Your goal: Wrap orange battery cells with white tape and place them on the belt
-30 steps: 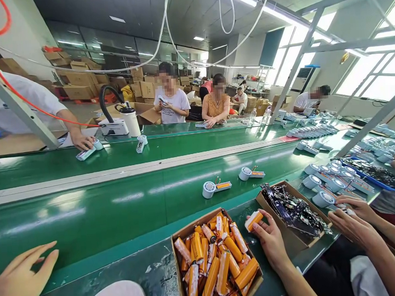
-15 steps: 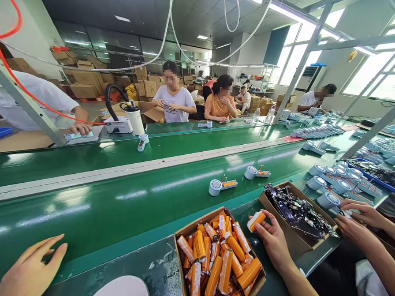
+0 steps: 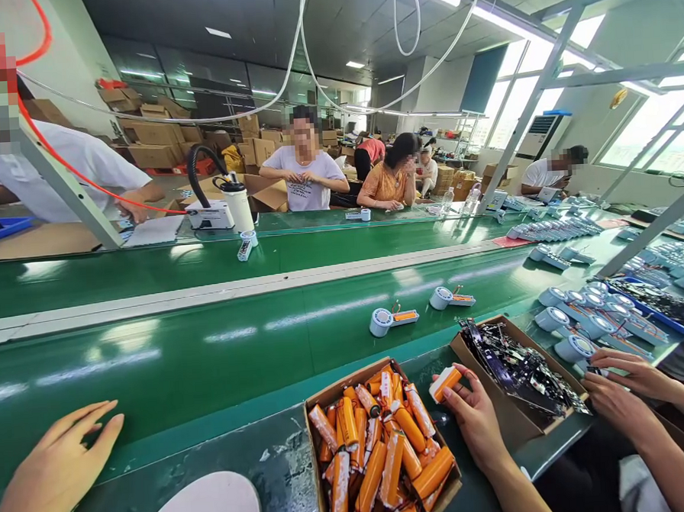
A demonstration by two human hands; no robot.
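My right hand (image 3: 477,417) pinches an orange battery (image 3: 445,384) with a white patch on its top, between thumb and fingers. It is held just right of an open cardboard box (image 3: 314,460) heaped with orange batteries (image 3: 371,464), some coated with white residue. Over the near edge of the green belt (image 3: 200,386), at the lower left, my left hand (image 3: 58,473) has its fingers stretched and thumb apart, with nothing in it. Two light-blue round-headed housings (image 3: 382,322) lie on the belt beyond the box, each with an orange battery in its handle and thin wires sticking up.
A cardboard box of black circuit boards (image 3: 517,365) stands right of my right hand. Beside it, a co-worker's hands (image 3: 624,386) work near several housings (image 3: 576,347). A round pale disc (image 3: 203,511) lies at the front. Other people sit across the belt.
The view has shifted slightly, so things appear a little further right. My hands keep their poses. The co-worker on the right now has a small dark piece at the fingers.
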